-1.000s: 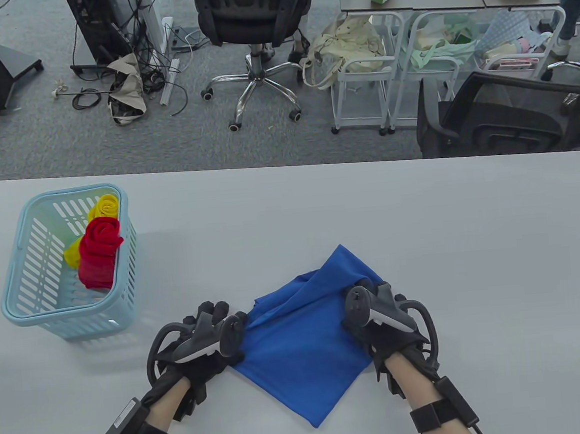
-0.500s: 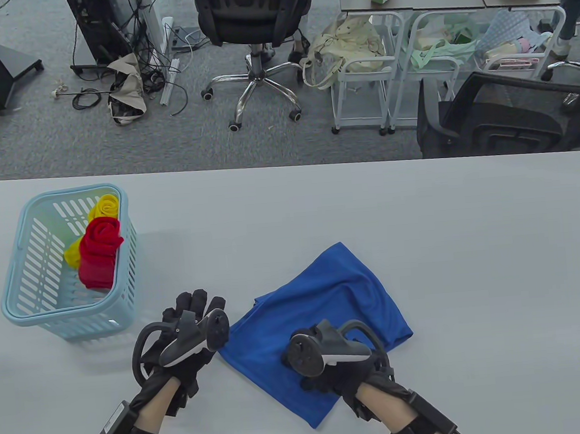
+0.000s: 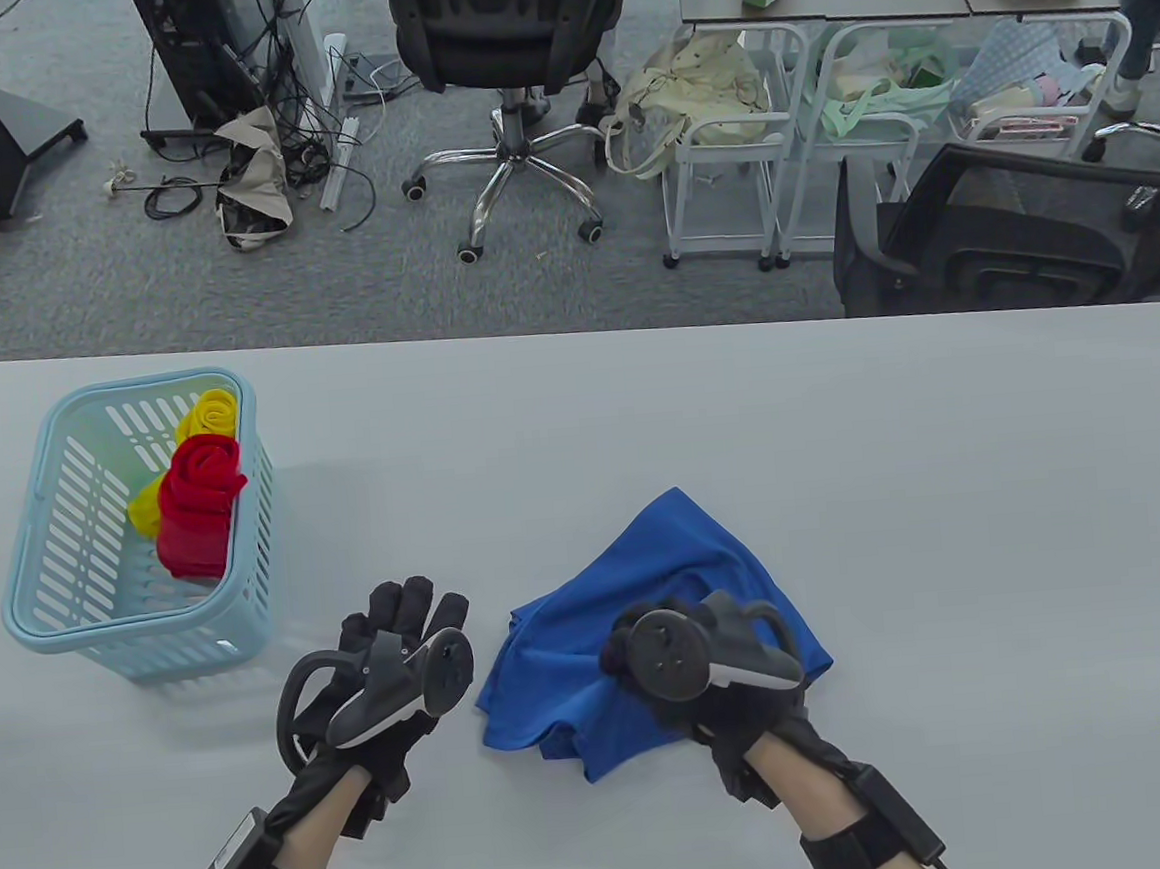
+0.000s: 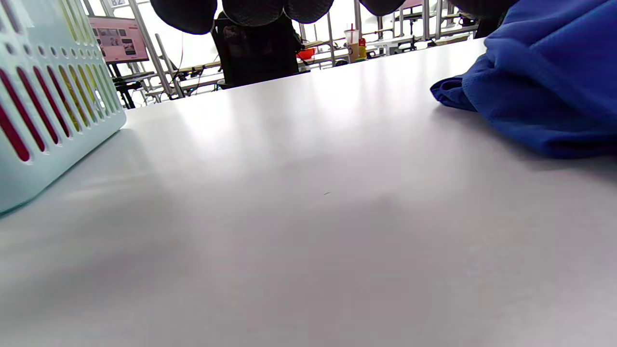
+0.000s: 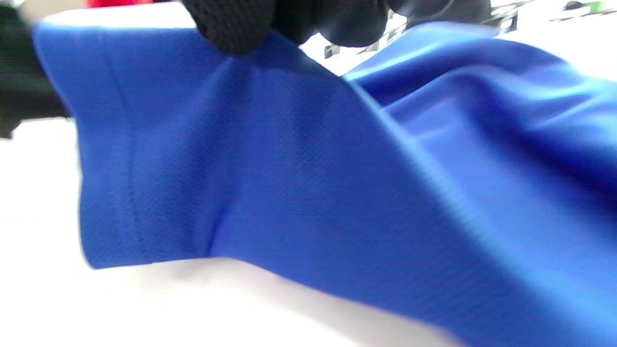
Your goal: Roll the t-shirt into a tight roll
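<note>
While my right hand (image 3: 704,670) sits over the blue t-shirt (image 3: 686,567), its fingertips (image 5: 231,26) pinch a fold of the cloth and lift it off the grey table (image 3: 842,454). My left hand (image 3: 388,670) hovers just beside the shirt's left edge, fingers straight and close together, holding nothing. I count one shirt bunched near the front edge, one pale blue basket (image 3: 42,607) and two rolls inside it, one red (image 3: 199,495), one yellow (image 3: 207,414)
</note>
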A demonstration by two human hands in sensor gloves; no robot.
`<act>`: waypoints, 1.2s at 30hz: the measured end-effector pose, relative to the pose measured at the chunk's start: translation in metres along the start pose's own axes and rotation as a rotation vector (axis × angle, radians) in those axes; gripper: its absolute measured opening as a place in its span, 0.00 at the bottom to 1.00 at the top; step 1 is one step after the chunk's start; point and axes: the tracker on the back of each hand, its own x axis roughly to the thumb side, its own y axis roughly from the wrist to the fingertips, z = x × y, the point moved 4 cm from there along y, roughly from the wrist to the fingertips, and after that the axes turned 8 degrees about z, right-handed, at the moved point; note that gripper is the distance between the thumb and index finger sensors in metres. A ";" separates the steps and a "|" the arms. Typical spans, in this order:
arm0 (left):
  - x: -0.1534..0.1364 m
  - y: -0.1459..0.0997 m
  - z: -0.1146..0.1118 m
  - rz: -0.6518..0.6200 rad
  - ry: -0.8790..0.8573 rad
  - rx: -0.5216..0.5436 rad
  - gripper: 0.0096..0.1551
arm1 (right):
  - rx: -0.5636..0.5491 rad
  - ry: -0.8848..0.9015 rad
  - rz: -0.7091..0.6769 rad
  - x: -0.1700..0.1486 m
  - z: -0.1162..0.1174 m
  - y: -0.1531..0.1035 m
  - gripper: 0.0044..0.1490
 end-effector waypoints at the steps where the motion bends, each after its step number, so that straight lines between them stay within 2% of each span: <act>1: 0.009 -0.002 -0.002 -0.031 0.003 -0.006 0.41 | -0.018 0.031 0.033 -0.015 -0.008 -0.001 0.22; 7: 0.079 -0.021 -0.015 -0.330 0.014 -0.081 0.41 | -0.078 0.188 0.226 -0.089 -0.025 -0.005 0.22; 10: 0.096 -0.018 -0.034 -0.356 0.085 -0.181 0.44 | -0.105 0.167 0.349 -0.117 -0.027 -0.010 0.22; 12: 0.088 -0.014 -0.028 -0.325 0.148 -0.152 0.44 | -0.135 0.100 0.446 -0.134 -0.030 -0.016 0.23; 15: 0.057 -0.003 -0.016 -0.192 0.129 -0.106 0.41 | -0.180 -0.021 0.607 -0.160 -0.038 -0.028 0.23; 19: -0.007 0.018 -0.020 0.055 0.108 -0.126 0.40 | -0.215 -0.056 0.851 -0.196 -0.040 -0.048 0.23; 21: -0.028 0.021 -0.018 0.148 0.115 -0.110 0.40 | -0.209 -0.061 0.936 -0.205 -0.038 -0.054 0.23; 23: -0.031 0.019 -0.015 0.160 0.088 -0.088 0.42 | -0.220 -0.077 0.925 -0.199 -0.037 -0.054 0.28; 25: -0.020 0.015 -0.011 0.122 0.066 -0.058 0.43 | -0.214 -0.073 0.842 -0.183 -0.036 -0.047 0.31; 26: -0.009 0.013 -0.011 0.074 0.069 -0.058 0.44 | -0.199 -0.050 0.758 -0.168 -0.032 -0.039 0.33; 28: 0.012 0.012 -0.019 0.006 0.061 -0.108 0.45 | -0.095 0.034 0.517 -0.135 -0.013 -0.020 0.35; 30: 0.024 0.013 -0.035 -0.025 0.089 -0.179 0.45 | 0.085 0.123 0.270 -0.103 0.018 -0.001 0.37; 31: 0.024 0.016 -0.045 -0.011 0.113 -0.226 0.45 | 0.163 0.135 0.225 -0.094 0.035 0.006 0.38; 32: 0.023 0.017 -0.049 -0.005 0.125 -0.245 0.46 | 0.194 0.126 0.228 -0.092 0.044 0.010 0.38; 34: 0.013 0.022 -0.050 0.012 0.119 -0.231 0.46 | 0.251 0.007 0.319 -0.103 0.058 0.017 0.38; 35: 0.005 0.024 -0.052 0.030 0.090 -0.253 0.46 | 0.268 -0.073 0.392 -0.119 0.057 0.016 0.40; 36: -0.002 0.026 -0.054 0.040 0.053 -0.276 0.47 | 0.226 -0.103 0.479 -0.136 0.052 0.013 0.40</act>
